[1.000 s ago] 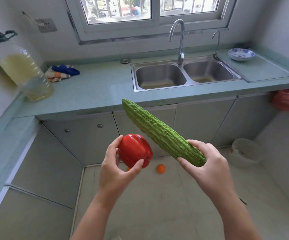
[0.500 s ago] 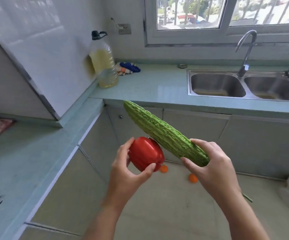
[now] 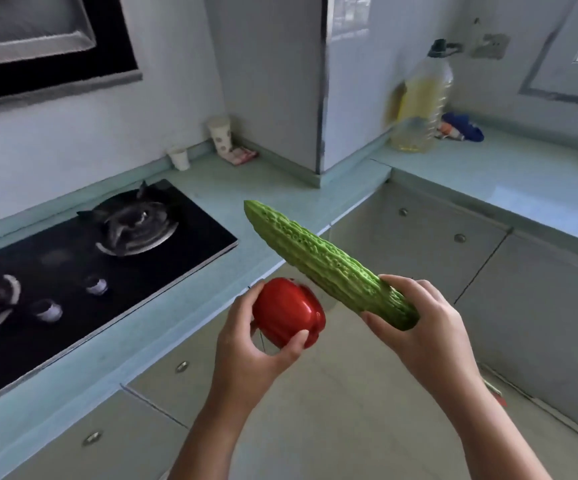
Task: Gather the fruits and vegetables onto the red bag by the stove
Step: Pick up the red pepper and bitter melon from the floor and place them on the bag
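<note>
- Mid-air over the floor, just off the counter edge: glossy red bell pepper clamped in the left hand, thumb under it, fingers behind.
- Long bumpy green bitter gourd gripped at its near end by the right hand; far tip tilts up and left toward the pale green stone countertop. Gourd passes just above the pepper; cannot tell if they touch.
- Change: a second ago the view faced the sink and window, half a second ago the counter corner; now it faces the black glass gas stove. Both hands' holds on the produce look the same throughout.
- Meaning, my judgement: the person is turning to carry this pair to the drop-off; transport step, nothing placed yet.
- Small orange fruits that lay on the floor earlier are out of view now, likely left to collect.
- Red bag not visible anywhere by the stove; possibly beyond the left edge where the stove is cut off.
- Far corner: white paper cup, spotted cup, pinkish cloth, blurry.
- Clear plastic oil jug and blue-orange rag on the right counter, motion-smeared.
- Small red thing on the floor behind the right wrist, unidentifiable.
</note>
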`<state>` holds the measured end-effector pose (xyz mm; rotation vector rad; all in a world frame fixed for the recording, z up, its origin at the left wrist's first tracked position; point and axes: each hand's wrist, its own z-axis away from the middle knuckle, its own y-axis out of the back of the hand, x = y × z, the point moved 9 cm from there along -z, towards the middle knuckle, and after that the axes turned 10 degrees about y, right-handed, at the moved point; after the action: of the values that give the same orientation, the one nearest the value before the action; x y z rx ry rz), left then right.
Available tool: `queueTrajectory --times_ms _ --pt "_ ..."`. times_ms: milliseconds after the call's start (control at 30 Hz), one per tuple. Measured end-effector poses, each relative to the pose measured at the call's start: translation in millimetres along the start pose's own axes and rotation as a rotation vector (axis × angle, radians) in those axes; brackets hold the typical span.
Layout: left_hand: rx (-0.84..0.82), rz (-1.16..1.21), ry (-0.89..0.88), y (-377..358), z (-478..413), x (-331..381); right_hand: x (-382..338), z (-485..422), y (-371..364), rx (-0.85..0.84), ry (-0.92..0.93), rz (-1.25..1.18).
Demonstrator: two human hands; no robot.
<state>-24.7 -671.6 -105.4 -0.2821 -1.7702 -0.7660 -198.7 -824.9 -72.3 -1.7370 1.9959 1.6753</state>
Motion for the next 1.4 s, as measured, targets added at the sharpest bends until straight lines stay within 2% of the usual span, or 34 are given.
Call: queueTrajectory --times_ms 433,767,1033,1400 --pt "0.451 0.087 0.223 255 167 -94 -218 97 -151 -0.336 0.303 -0.193" --pt "0.777 0.184 0.358 378 270 -157 -343 158 -248 -0.551 0.498 -0.301" --pt "0.933 0.186 0.476 457 297 -209 -410 169 -339 -0.639 0.567 -0.312" --pt "0.998 0.076 0.445 642 266 -237 -553 168 -487 -0.726 0.669 -0.378"
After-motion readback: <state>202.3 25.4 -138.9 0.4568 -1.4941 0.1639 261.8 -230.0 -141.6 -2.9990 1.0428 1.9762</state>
